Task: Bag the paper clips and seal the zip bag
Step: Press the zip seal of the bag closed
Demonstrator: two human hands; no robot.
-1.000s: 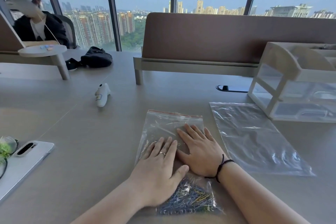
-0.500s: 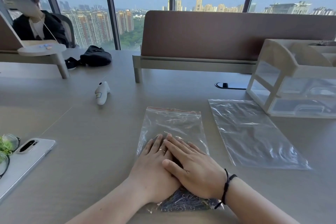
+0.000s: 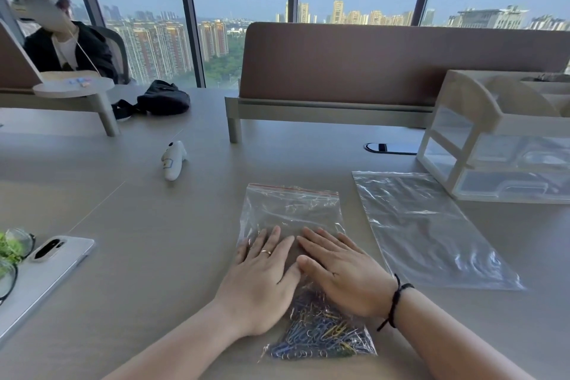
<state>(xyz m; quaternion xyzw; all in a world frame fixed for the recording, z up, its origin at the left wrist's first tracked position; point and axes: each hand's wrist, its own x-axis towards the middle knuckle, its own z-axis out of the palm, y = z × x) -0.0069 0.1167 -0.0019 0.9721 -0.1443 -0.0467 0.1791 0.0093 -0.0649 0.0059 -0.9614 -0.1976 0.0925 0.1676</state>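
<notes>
A clear zip bag (image 3: pixel 291 210) with a red strip along its far edge lies flat on the grey table. Coloured paper clips (image 3: pixel 320 333) are heaped inside its near end. My left hand (image 3: pixel 262 274) lies palm down on the middle of the bag, fingers spread, a ring on one finger. My right hand (image 3: pixel 339 271) rests flat beside it, also on the bag, with a black cord around the wrist. The two hands touch at the thumbs. Neither hand grips anything.
A second, larger clear bag (image 3: pixel 425 225) lies to the right. Behind it stands a white drawer organiser (image 3: pixel 499 139). A white controller (image 3: pixel 173 160) lies at the left middle, a phone (image 3: pixel 46 265) and glasses (image 3: pixel 12 256) at the left edge. A brown desk divider (image 3: pixel 370 71) crosses the back. A person sits far left.
Both hands slid back toward me along the bag and overlapped half a second ago. Now they lie side by side, fingers pointing toward the red strip.
</notes>
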